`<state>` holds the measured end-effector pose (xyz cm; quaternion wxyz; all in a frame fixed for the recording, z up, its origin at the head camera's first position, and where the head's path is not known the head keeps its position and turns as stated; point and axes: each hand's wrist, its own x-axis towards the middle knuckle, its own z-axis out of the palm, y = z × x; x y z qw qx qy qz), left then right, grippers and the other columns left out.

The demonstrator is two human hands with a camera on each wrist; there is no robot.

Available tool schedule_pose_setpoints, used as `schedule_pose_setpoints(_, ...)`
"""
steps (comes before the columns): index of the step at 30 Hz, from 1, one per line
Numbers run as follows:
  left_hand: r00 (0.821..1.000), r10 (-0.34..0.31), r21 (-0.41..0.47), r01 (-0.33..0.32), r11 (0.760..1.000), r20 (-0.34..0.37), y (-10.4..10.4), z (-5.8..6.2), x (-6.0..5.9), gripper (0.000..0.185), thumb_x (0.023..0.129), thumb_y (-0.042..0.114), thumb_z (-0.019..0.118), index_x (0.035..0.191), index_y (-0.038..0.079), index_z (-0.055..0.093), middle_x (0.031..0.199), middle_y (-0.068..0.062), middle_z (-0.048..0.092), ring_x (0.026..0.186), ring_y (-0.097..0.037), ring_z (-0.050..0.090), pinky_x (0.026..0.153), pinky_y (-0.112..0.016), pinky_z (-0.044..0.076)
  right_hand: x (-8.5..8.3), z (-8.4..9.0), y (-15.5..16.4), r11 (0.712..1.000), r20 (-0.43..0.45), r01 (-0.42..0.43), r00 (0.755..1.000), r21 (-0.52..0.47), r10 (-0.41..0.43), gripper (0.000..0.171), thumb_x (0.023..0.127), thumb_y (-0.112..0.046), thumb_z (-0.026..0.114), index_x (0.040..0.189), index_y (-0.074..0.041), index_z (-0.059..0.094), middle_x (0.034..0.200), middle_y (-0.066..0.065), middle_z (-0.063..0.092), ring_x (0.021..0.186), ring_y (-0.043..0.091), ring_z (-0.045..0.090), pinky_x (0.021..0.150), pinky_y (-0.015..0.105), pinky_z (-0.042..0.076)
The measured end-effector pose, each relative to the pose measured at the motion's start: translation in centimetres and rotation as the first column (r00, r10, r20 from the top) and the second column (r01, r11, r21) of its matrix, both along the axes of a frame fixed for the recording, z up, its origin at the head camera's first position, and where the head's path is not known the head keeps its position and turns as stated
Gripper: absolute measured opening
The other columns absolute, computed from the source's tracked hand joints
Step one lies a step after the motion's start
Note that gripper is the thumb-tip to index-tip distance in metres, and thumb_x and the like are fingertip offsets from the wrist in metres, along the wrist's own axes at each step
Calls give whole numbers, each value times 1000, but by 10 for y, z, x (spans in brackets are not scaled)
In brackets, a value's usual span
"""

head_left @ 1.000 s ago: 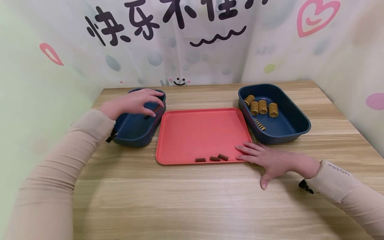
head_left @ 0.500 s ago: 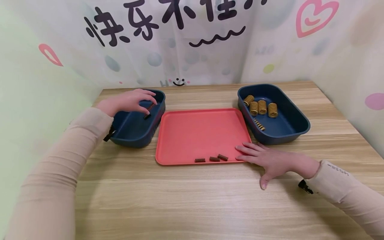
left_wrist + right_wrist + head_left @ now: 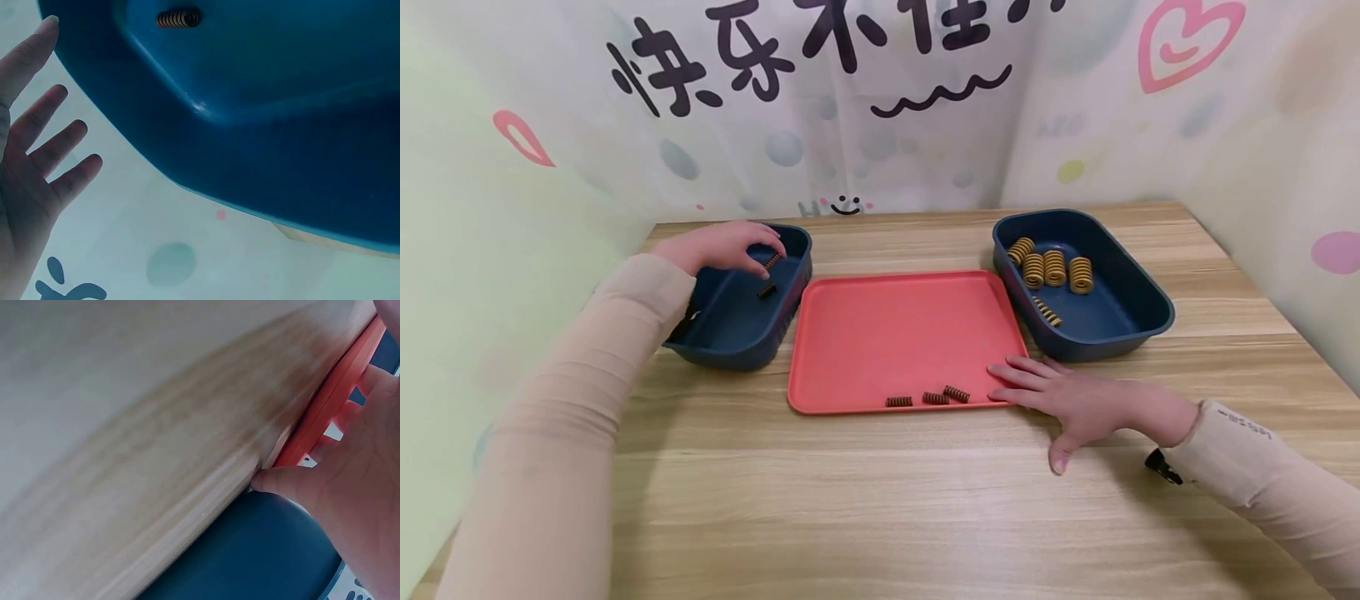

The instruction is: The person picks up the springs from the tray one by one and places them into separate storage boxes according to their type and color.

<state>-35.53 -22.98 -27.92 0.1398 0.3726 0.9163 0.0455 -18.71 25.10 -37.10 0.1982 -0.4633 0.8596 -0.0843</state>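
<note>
Head: left hand [image 3: 718, 246], fingers loose and holding nothing, has drawn back over the left bin's [image 3: 730, 337] rim; two dark springs [image 3: 770, 275] now lie inside, uncovered.
Left wrist: fingers [image 3: 59, 150] spread, one spring [image 3: 178, 17] in the bin.
Right wrist: right hand [image 3: 350, 487] stays flat on the table, fingertips against the red tray [image 3: 331, 400].

Left hand [image 3: 718, 247] over blue bin [image 3: 730, 333]

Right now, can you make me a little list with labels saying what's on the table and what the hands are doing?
left hand: open, above the left blue bin
left blue bin: holds small dark springs
right hand: flat on the table, fingertips at the red tray corner
red tray: three small dark springs near its front edge
right blue bin: yellow springs
</note>
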Motion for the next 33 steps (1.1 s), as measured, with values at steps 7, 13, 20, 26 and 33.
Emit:
schedule_pose_setpoints(7,998,60,-100,-57,993,28,5,-4,-8,40,82,12,68,118,0,56,129,-26,46,120,-40,39,102,-52,30,0,1,0,1000,3,-1,1000,-5,1,104,61,-65,66,142,-9,33,152,11,11,135,42,5,101,64,14)
schedule_pose_setpoints(13,994,98,-142,-92,986,40,2,-12,-16,40,83,11,67,120,2,56,127,-24,49,116,-38,43,99,-52,34,1,0,0,1000,2,-7,1000,-10,7,103,62,-65,66,142,-10,33,152,11,11,135,42,5,101,65,15)
schedule_pose_setpoints(20,991,117,-181,-104,978,62,1,-21,-19,39,82,8,67,120,2,56,124,-25,50,111,-37,45,96,-52,36,1,0,0,1000,1,-9,1000,-13,9,103,62,-64,67,142,-9,33,152,11,11,135,42,5,101,64,14)
schedule_pose_setpoints(26,980,184,-245,-161,956,70,-3,-28,-18,39,81,7,67,119,5,57,126,-25,49,112,-37,45,97,-53,35,1,0,0,1000,-2,-16,1000,-19,16,103,62,-64,67,142,-8,33,152,12,11,135,42,5,101,64,14)
schedule_pose_setpoints(33,980,186,-257,-163,952,68,-6,-37,-19,36,78,3,69,113,6,60,120,-23,52,105,-36,47,94,-52,37,0,0,0,1000,10,-2,1000,3,2,103,62,-65,65,143,-9,32,152,11,10,136,41,4,102,64,12)
